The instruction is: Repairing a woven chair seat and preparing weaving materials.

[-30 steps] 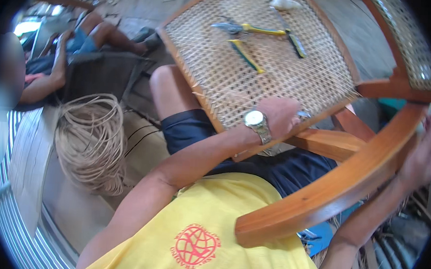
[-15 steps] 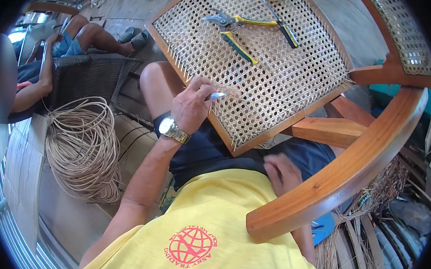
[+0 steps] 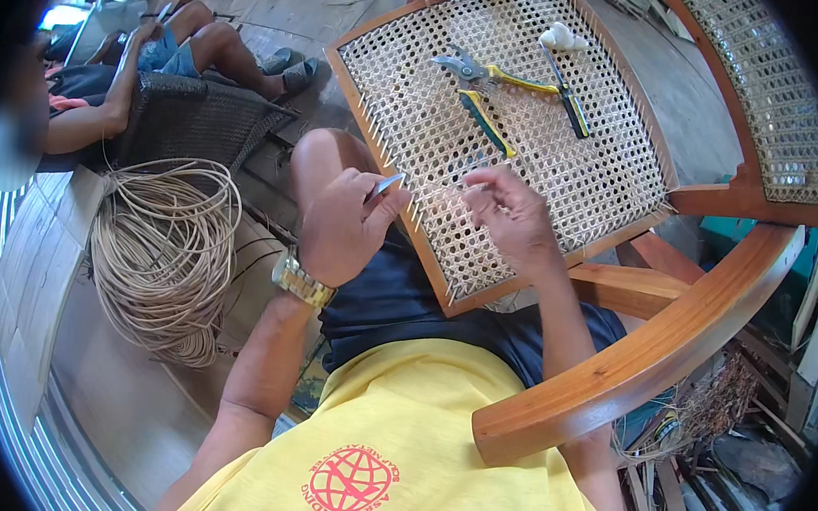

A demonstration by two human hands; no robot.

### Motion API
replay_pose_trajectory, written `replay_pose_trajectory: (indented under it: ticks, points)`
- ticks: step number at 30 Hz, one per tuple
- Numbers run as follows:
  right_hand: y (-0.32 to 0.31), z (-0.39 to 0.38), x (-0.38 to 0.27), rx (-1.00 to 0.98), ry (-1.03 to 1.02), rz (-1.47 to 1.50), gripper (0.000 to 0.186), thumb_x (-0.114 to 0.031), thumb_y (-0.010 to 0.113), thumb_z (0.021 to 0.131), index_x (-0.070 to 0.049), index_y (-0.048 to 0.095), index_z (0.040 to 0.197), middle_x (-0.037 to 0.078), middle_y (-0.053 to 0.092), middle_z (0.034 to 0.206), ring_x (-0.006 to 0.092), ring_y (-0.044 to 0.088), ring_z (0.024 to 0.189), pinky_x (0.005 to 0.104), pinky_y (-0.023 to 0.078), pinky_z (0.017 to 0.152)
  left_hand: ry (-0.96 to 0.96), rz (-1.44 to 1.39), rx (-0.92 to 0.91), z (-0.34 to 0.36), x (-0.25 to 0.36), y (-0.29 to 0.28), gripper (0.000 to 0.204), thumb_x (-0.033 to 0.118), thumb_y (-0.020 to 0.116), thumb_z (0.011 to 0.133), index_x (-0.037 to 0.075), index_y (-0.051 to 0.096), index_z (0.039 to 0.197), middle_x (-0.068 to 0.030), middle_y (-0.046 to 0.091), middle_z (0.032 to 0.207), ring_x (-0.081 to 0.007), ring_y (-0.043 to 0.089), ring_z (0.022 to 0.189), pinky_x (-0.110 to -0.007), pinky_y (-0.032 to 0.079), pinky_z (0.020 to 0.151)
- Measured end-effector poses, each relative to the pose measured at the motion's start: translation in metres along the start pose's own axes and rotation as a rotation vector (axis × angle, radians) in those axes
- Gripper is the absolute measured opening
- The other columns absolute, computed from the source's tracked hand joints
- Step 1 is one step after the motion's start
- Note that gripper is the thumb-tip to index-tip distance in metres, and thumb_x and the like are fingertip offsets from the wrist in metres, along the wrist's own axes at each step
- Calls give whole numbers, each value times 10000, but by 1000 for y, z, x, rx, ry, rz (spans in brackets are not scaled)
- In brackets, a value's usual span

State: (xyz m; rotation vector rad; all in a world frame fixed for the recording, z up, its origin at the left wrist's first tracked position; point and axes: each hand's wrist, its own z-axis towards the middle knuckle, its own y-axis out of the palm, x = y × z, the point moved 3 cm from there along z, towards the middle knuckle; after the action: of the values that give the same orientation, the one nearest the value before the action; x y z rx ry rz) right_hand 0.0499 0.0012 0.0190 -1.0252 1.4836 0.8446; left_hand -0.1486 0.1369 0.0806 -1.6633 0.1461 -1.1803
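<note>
The left hand (image 3: 343, 228) pinches a slim, pale, pointed tool (image 3: 388, 184) by the wood-framed tan cane seat (image 3: 611, 165) before the dark-clad lap (image 3: 388, 287); the right hand (image 3: 518, 227) half-curls its fingers above, any hold unclear; a tool slip could snag the cane.

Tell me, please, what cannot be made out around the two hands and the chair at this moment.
All in the head view:
- Pale pointed tool: its other end is hidden inside the left hand.
- Right hand: whether its fingers pinch a thin strand is too small to tell.
- Right forearm: partly hidden behind the curved wooden armrest.
- Chair back: cut off by the picture's upper edge.
</note>
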Motion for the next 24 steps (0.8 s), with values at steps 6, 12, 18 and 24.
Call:
replay_pose_trajectory:
  ticks: [6,12,18,24]
  points:
    - [-34,-12,3,102,11,-551,141,-168,703,1021,-37,738,1060,138,754,904,259,744,800,383,566,731,-59,-103,-255,9,-23,43,252,305,611,1080,75,711,1062,-183,720,826,-424,702,790,-527,542,719]
    - [-22,-12,8,141,-77,-807,138,-165,722,973,-27,722,966,134,713,951,355,696,885,466,533,843,42,86,-430,16,-5,77,220,286,590,1081,76,619,1022,-206,714,793,-443,710,779,-569,552,710]
    - [-31,-11,8,145,-34,-730,165,-160,728,955,-1,703,919,164,689,919,374,689,868,487,534,825,113,-4,-383,16,-6,82,276,294,537,1096,36,599,1022,-238,708,896,-460,701,852,-567,557,760]
    - [-34,-13,9,188,-9,-671,154,-116,709,951,31,693,907,185,685,918,347,694,844,444,546,793,47,187,-468,15,-6,76,250,292,557,1093,73,627,994,-212,690,801,-461,688,804,-563,539,716]
